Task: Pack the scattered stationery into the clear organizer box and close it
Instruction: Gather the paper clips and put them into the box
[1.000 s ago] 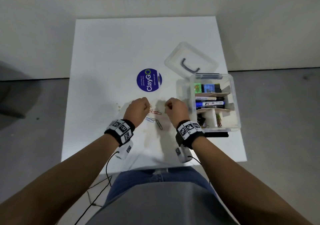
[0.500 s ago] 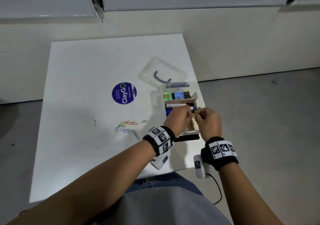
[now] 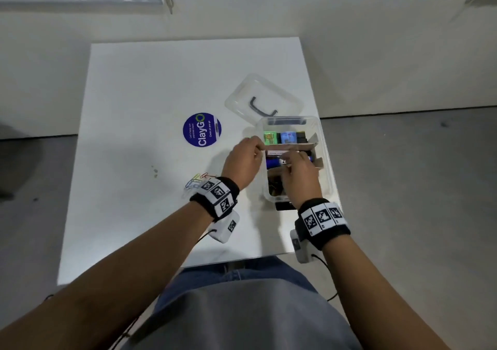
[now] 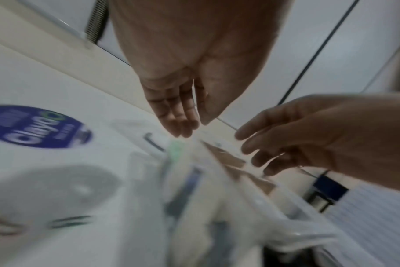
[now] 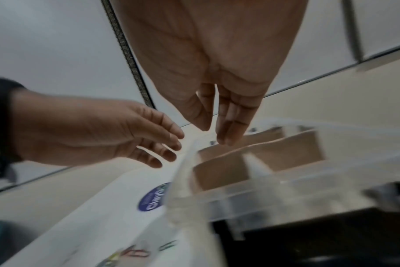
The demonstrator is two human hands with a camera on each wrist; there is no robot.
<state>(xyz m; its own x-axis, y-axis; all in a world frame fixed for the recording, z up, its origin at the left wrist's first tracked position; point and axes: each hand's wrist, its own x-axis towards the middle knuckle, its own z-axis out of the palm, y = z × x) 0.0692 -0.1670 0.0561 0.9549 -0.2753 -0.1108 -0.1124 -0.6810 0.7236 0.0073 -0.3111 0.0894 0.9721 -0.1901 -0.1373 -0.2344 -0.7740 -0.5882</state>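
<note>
Paper clips lay in a loose cluster on the white table, at about eight o'clock from the clear organizer box and just beside the left wristband. Neither hand carried anything that could be seen. The left hand hung at the box's nine o'clock wall with its fingers straight and loose; the right hand was over the middle and near compartments, fingers extended and close together, nothing between them and the thumb in the wrist view.

Inside the box, cardboard dividers split it into bays: small green and blue items at twelve o'clock, markers lying crosswise in the middle, dark bits in the near bay, partly hidden under the right hand. The clear lid rested flat on the table at eleven o'clock from the box, touching or just beside its far corner. A round blue sticker sat at nine o'clock from the box.

The left hand looked the nearer one to the clips, which lay behind it, towards the person. Judging from that, the next reach would go back and to seven or eight o'clock. The clips pointed several ways, thin and flat on the table, so pinching them up would likely take fingertips or a slide.
</note>
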